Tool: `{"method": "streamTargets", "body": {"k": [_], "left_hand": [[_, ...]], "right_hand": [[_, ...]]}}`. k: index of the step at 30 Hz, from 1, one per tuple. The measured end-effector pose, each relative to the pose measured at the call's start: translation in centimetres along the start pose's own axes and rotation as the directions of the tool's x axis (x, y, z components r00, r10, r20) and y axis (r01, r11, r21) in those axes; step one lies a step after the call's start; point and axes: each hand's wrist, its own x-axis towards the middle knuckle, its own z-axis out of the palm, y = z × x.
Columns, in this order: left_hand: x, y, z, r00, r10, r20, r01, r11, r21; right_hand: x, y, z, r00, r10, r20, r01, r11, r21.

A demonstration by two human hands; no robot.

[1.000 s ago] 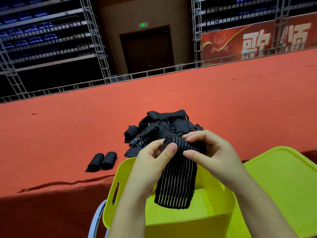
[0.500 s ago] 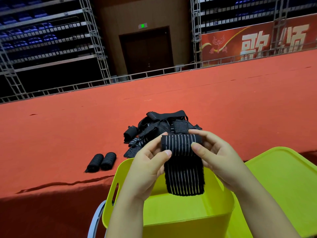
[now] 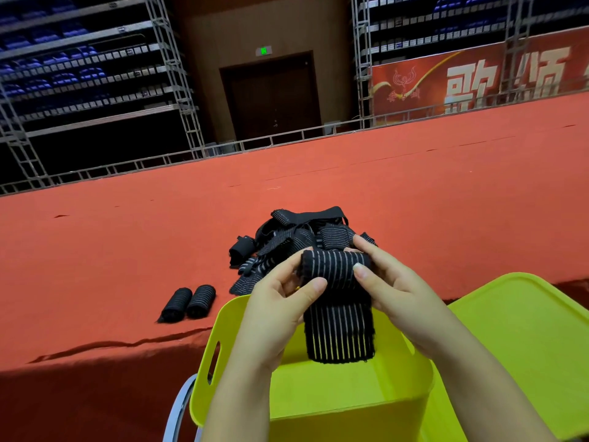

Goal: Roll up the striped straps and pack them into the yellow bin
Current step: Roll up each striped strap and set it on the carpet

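Observation:
A black strap with thin white stripes [image 3: 338,327] hangs over the open yellow bin [image 3: 322,397]. Its top end is wound into a roll. My left hand [image 3: 280,301] pinches the roll's left end and my right hand [image 3: 389,288] grips its right end. The loose tail of the strap hangs down to about the bin's rim. Behind my hands a heap of unrolled striped straps [image 3: 287,240] lies on the red carpeted stage [image 3: 127,250]. Two rolled straps [image 3: 188,303] lie side by side to the left of the heap.
A yellow lid [image 3: 526,339] lies to the right of the bin. A curved metal bar [image 3: 178,406] shows below the bin's left side. The stage's front edge runs just behind the bin. Metal scaffolding, seating rows and a red banner stand far behind.
The roll at the top of the strap has grown thicker and the hanging tail has become shorter, rising toward the bin's rim. Both hands have stayed in place above the bin.

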Motion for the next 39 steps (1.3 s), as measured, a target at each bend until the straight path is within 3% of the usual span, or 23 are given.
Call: {"method": "streamTargets", "body": {"k": [4,10,20,29,39], "left_hand": [[-0.2,0.1,0.4,1.000,-0.007,0.026,0.007,1.000,0.013],[-0.7,0.0,-0.3,0.986,-0.093,0.139,0.086,0.994,0.060],[-0.3,0.0,-0.5,0.995,-0.074,0.074,0.073,0.997,0.014],[-0.3,-0.1,0.0,0.992,-0.069,0.102,0.071,0.997,-0.014],[-0.5,0.5,-0.1,0.987,-0.061,0.150,0.075,0.993,-0.087]], "right_hand": [[-0.2,0.0,0.1,0.998,-0.049,-0.042,0.045,0.996,-0.076],[-0.2,-0.4,-0.9,0.996,-0.067,-0.059,0.069,0.997,0.036],[-0.1,-0.4,-1.3,0.999,0.030,-0.011,-0.026,0.969,0.244],[-0.1,-0.6,-1.3,0.998,-0.013,-0.061,0.033,0.939,0.343],[0.1,-0.2,-0.7,0.969,-0.150,-0.198,0.170,0.982,0.086]]}}
